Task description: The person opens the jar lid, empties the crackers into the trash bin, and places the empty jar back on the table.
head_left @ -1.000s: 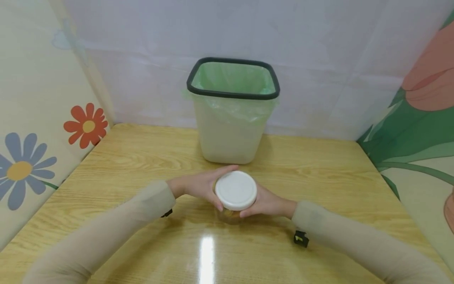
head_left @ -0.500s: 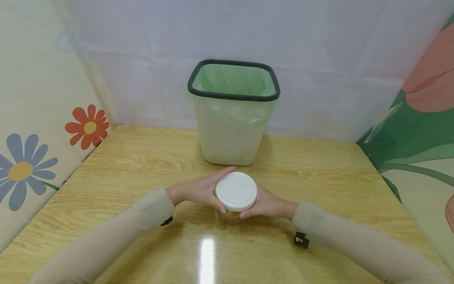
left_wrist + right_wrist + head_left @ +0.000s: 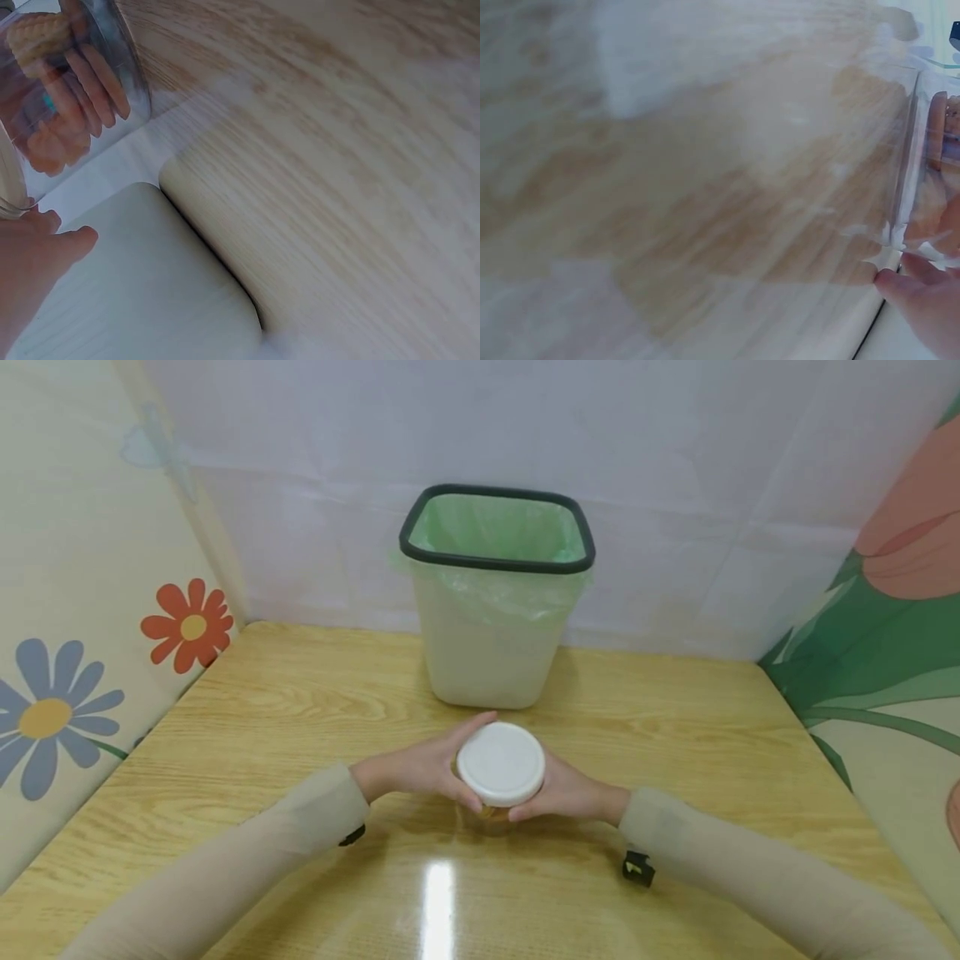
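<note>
Both hands grip a clear jar (image 3: 139,86) with a round white lid (image 3: 501,763). Golden-brown pieces that look like biscuits (image 3: 41,37) show through its wall in the left wrist view. My left hand (image 3: 427,767) holds the jar's left side just below the lid, thumb at the front. On the opposite side, my right hand (image 3: 572,790) grips with its thumb also toward the front. The jar is upright in the head view; whether its base touches the table I cannot tell. Most fingers behind the jar are hidden.
Behind the jar stands a pale trash bin (image 3: 491,643) with a dark rim (image 3: 497,562) and green liner bag (image 3: 495,522). Wood-grain tabletop (image 3: 322,677) lies around it. A white sheet (image 3: 337,427) hangs behind, and floral-patterned sheets border both sides.
My left hand has shifted slightly, its thumb a little farther right across the jar's front. The right hand keeps its hold, and the jar stays in nearly the same place.
</note>
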Action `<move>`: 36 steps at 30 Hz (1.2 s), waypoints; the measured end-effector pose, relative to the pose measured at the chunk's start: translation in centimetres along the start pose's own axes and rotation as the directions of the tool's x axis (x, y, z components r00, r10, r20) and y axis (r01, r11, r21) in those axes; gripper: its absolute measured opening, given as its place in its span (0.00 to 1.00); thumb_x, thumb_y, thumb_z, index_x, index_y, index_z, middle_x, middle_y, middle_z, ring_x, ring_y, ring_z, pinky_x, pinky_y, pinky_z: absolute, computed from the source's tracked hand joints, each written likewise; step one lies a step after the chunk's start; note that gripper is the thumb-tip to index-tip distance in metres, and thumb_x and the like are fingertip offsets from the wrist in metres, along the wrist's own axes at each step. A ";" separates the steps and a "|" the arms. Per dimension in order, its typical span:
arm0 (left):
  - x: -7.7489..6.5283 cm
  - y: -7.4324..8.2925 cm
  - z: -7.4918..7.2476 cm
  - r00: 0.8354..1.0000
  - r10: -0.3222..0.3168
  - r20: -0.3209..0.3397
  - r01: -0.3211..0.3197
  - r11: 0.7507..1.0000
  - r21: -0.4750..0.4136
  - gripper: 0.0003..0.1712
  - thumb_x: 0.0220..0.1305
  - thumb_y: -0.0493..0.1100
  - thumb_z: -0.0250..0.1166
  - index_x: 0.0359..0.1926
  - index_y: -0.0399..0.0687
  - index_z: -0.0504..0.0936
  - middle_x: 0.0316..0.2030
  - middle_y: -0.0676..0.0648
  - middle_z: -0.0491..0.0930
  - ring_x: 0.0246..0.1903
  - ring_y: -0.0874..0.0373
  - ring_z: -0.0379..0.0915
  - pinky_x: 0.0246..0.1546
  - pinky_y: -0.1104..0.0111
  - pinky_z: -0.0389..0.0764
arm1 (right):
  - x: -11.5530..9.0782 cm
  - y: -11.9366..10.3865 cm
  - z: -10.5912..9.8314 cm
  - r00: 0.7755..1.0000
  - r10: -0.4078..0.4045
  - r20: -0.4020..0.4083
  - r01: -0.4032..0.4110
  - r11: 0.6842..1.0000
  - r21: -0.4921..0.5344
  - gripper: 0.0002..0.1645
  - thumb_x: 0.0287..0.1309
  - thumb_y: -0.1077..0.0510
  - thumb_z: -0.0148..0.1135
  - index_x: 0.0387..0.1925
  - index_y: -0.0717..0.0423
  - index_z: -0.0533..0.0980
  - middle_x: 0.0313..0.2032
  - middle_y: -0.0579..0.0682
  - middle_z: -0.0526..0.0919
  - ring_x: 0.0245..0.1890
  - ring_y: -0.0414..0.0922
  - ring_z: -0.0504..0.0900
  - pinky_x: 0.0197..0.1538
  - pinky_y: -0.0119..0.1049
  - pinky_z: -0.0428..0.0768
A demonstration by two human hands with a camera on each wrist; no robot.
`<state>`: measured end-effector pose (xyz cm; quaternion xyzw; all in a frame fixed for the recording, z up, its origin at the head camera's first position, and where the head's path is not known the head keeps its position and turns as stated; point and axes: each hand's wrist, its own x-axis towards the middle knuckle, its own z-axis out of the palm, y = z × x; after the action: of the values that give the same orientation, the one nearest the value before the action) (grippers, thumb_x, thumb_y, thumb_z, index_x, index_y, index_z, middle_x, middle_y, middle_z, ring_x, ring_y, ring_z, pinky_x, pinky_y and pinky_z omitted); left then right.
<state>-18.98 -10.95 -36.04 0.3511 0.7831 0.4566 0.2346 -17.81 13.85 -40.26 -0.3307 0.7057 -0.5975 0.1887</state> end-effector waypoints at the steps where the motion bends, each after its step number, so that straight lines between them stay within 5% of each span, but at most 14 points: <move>1: 0.0 0.0 0.0 1.000 0.000 -0.001 0.000 1.000 0.002 0.76 0.40 0.60 0.80 0.77 0.45 0.36 0.75 0.37 0.41 0.72 0.42 0.41 0.69 0.46 0.44 | 0.0 0.1 0.0 1.000 0.000 0.000 0.000 1.000 0.000 0.65 0.40 0.59 0.81 0.72 0.64 0.48 0.65 0.62 0.64 0.64 0.55 0.65 0.69 0.50 0.56; 18: -0.3 0.2 0.5 0.999 -0.026 -0.023 0.025 0.999 -0.021 0.77 0.41 0.61 0.79 0.76 0.44 0.35 0.74 0.36 0.41 0.71 0.41 0.43 0.69 0.45 0.44 | 0.0 0.0 0.0 1.000 -0.002 0.003 0.002 1.000 0.001 0.64 0.40 0.59 0.80 0.72 0.64 0.48 0.65 0.62 0.63 0.65 0.55 0.64 0.69 0.51 0.56; 26: -0.2 0.3 0.5 0.999 -0.031 -0.014 0.031 0.999 0.009 0.76 0.43 0.54 0.80 0.76 0.42 0.33 0.74 0.35 0.40 0.71 0.40 0.42 0.69 0.46 0.45 | -0.1 -0.2 0.0 1.000 -0.009 0.001 0.009 1.000 -0.022 0.64 0.41 0.58 0.80 0.72 0.64 0.49 0.65 0.62 0.64 0.65 0.54 0.64 0.69 0.50 0.56; 32: -0.5 -0.1 -0.5 0.999 -0.014 0.033 0.012 0.998 0.059 0.77 0.45 0.53 0.79 0.75 0.38 0.28 0.75 0.38 0.34 0.73 0.41 0.32 0.68 0.44 0.42 | 0.0 -0.2 0.0 1.000 0.001 0.002 -0.001 1.000 -0.017 0.65 0.41 0.58 0.81 0.72 0.64 0.48 0.66 0.62 0.63 0.66 0.55 0.64 0.69 0.51 0.55; 36: -0.4 -0.6 -1.7 0.995 0.015 0.096 -0.020 0.999 0.048 0.79 0.43 0.62 0.77 0.75 0.40 0.27 0.76 0.40 0.34 0.73 0.41 0.31 0.68 0.43 0.42 | 0.0 -0.2 0.0 1.000 0.003 -0.002 -0.003 1.000 -0.003 0.66 0.40 0.59 0.81 0.72 0.66 0.48 0.66 0.64 0.62 0.66 0.58 0.63 0.69 0.53 0.55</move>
<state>-20.08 -12.40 -35.69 0.3850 0.7788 0.4220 0.2592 -17.71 13.83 -40.11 -0.3294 0.7073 -0.5965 0.1885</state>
